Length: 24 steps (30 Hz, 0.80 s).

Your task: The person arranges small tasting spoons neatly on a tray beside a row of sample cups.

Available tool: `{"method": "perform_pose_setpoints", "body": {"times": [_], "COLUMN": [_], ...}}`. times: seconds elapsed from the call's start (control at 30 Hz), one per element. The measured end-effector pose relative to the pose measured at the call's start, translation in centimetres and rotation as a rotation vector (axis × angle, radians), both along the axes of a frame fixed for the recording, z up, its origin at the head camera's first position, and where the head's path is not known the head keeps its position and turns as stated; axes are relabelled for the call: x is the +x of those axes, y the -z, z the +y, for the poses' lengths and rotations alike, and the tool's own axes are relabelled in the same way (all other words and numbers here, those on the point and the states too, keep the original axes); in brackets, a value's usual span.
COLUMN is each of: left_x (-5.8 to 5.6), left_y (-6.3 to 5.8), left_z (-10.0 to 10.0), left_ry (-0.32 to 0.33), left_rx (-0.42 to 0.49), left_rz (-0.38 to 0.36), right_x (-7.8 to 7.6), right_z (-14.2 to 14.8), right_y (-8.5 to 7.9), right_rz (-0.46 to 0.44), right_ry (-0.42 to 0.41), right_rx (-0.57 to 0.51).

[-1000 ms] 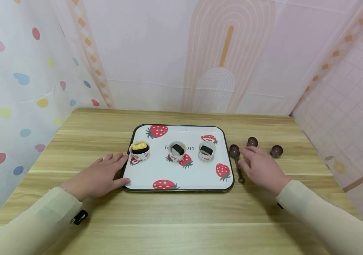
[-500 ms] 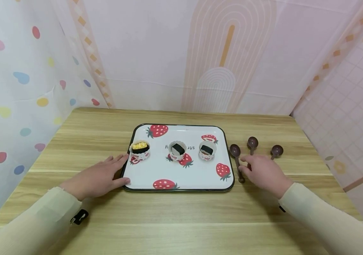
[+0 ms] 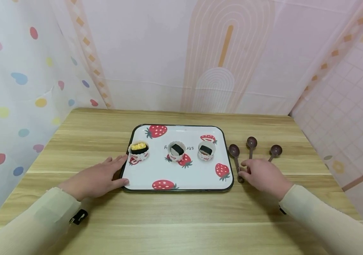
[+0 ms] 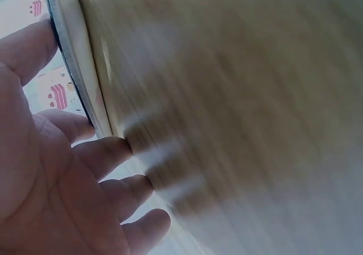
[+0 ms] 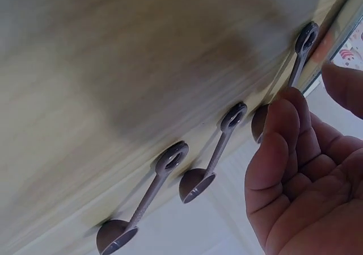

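Wooden table (image 3: 175,226); dark brown, round-bowled spoon (image 3: 234,151); left grip (image 3: 95,180) apart, right grip (image 3: 266,176) apart.

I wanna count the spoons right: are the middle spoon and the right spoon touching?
Apart. The right wrist view shows the middle spoon and the right spoon lying whole, with a clear gap between them.

Strawberry-print tray (image 3: 191,179) beside three brown measuring spoons (image 3: 234,150)
The white, dark-rimmed rectangular tray lies flat; the nearest spoon lies just beside its right edge, the middle spoon (image 3: 251,142) and outermost spoon (image 3: 276,150) farther off. All have round bowls facing up and looped handle ends on the near side.
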<state>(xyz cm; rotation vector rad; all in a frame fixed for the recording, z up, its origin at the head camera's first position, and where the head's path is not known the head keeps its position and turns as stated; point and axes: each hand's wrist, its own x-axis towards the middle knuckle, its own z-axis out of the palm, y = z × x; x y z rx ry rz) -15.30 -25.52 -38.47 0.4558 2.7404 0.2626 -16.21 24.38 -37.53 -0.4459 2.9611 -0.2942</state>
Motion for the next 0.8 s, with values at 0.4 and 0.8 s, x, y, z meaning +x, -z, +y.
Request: {"method": "perform_pose_setpoints", "body": {"times": [0.4,0.8], "left_x": [-0.1,-0.1], "left_y": [0.1,0.1], "left_z": [-0.1,-0.1], "left_ry": [0.002,0.007], "left_rx": [0.008,0.008], "left_rz": [-0.002,0.004], "right_x": [0.2,-0.1], "right_z": [-0.2,-0.3], "right_y": [0.9,1.2], "right_rz": [-0.061,-0.072], "right_ry": [0.005,0.021], "right_rx": [0.004,-0.021]}}
